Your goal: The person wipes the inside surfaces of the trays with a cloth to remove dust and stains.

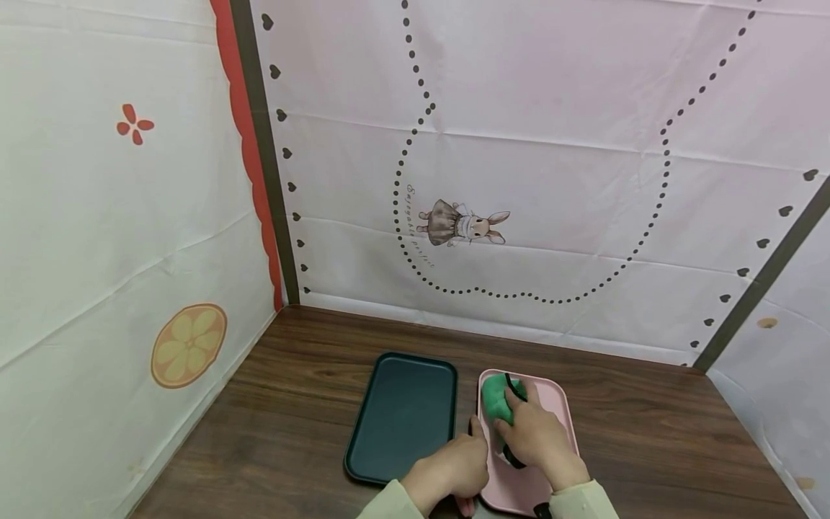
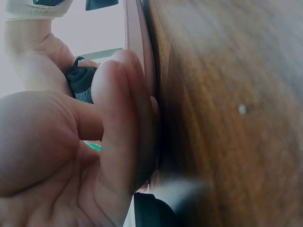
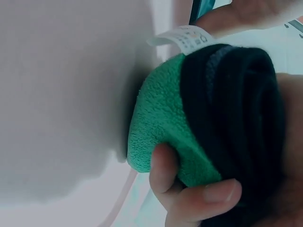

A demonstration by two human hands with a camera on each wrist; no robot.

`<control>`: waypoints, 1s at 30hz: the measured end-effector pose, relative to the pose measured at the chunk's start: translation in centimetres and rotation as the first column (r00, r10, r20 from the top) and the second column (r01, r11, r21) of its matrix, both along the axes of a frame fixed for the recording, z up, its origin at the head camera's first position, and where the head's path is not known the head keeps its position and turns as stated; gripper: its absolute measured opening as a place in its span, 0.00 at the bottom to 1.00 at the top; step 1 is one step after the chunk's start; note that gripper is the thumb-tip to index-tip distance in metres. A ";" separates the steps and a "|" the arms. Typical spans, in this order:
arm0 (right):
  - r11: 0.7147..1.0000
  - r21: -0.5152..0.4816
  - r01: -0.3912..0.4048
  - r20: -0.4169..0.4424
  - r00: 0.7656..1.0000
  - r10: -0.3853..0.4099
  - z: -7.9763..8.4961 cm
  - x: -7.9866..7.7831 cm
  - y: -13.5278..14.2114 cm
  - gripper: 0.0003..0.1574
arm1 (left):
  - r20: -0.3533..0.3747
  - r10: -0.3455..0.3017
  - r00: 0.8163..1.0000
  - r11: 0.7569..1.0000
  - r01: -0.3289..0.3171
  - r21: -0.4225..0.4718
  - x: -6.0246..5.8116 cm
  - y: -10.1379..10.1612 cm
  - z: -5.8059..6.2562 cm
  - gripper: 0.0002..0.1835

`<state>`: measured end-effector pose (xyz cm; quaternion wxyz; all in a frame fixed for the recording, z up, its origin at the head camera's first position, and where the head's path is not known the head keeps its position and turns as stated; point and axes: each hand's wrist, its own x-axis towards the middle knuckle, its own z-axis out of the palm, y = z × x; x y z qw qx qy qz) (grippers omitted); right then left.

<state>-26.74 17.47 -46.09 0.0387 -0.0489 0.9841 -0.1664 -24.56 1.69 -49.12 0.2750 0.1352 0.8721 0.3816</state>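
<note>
A green fuzzy cloth [image 1: 494, 395] with black trim and a white label [image 3: 189, 39] lies bunched on the pink tray [image 1: 551, 395]. My right hand [image 1: 540, 435] grips it from above, fingers curled over the green and black fabric in the right wrist view. Along the tray's left edge, my left hand [image 1: 459, 463] holds the rim. One finger stretches forward beside the rim, while the left wrist view shows others [image 2: 116, 109] bent close together. The left thumb's contact with the tray is hidden.
Left of the pink tray lies a dark green tray [image 1: 405, 418]. Both rest on a brown wood-grain table [image 1: 661, 440]. Printed white sheets [image 1: 551, 209] enclose the table at the back and sides. A small black piece [image 1: 542, 510] shows near the right sleeve.
</note>
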 end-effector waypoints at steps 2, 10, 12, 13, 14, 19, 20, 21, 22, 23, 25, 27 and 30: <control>1.000 0.007 -0.004 -0.004 1.000 0.004 0.0 -0.1 -0.1 0.40 | 0.001 -0.004 1.000 1.000 0.004 0.002 0.0 -0.1 0.0 0.40; 1.000 0.018 0.005 0.028 1.000 -0.005 -0.3 -0.5 -0.3 0.40 | -0.013 -0.011 1.000 1.000 0.011 0.015 0.0 -0.2 -0.2 0.39; 1.000 0.019 0.003 0.032 0.999 -0.003 -0.3 -0.6 -0.4 0.40 | -0.019 -0.011 1.000 1.000 0.011 0.011 0.0 -0.2 -0.2 0.39; 1.000 0.020 0.003 0.033 0.999 -0.004 -0.3 -0.6 -0.4 0.40 | -0.023 -0.012 1.000 1.000 0.013 0.008 -0.1 -0.1 -0.2 0.39; 1.000 0.021 0.001 0.035 0.999 -0.002 -0.2 -0.7 -0.4 0.40 | -0.023 -0.012 1.000 1.000 0.013 0.009 -0.1 -0.1 -0.2 0.39; 1.000 0.027 -0.005 0.046 0.999 0.004 -0.1 -0.9 -0.6 0.40 | -0.027 -0.016 0.999 1.000 0.017 0.015 -0.1 -0.2 -0.3 0.39; 1.000 0.028 -0.007 0.049 0.999 0.006 -0.1 -1.0 -0.6 0.40 | -0.023 -0.015 1.000 1.000 0.016 0.017 -0.1 -0.2 -0.3 0.39; 1.000 0.029 -0.005 0.053 0.999 0.004 -0.1 -1.1 -0.6 0.40 | -0.021 -0.014 1.000 1.000 0.015 0.016 -0.1 -0.2 -0.3 0.39; 1.000 0.029 -0.004 0.058 0.998 0.002 -0.1 -1.1 -0.6 0.40 | -0.019 -0.014 1.000 1.000 0.014 0.017 -0.1 -0.2 -0.2 0.39; 1.000 0.029 -0.002 0.063 0.998 0.001 0.0 -1.2 -0.6 0.41 | -0.021 -0.014 1.000 1.000 0.014 0.015 -0.1 -0.2 -0.2 0.39; 1.000 0.030 -0.003 0.071 0.997 0.001 0.0 -1.4 -0.6 0.41 | -0.022 -0.012 1.000 1.000 0.013 0.014 0.0 -0.2 -0.2 0.39; 1.000 0.030 -0.002 0.077 0.997 0.000 0.0 -1.5 -0.6 0.41 | -0.024 -0.013 1.000 1.000 0.014 0.015 0.0 -0.2 -0.2 0.39; 0.999 0.034 -0.005 0.077 0.997 0.002 0.0 -1.7 -0.6 0.41 | -0.021 -0.011 1.000 1.000 0.012 0.015 0.0 -0.2 -0.1 0.39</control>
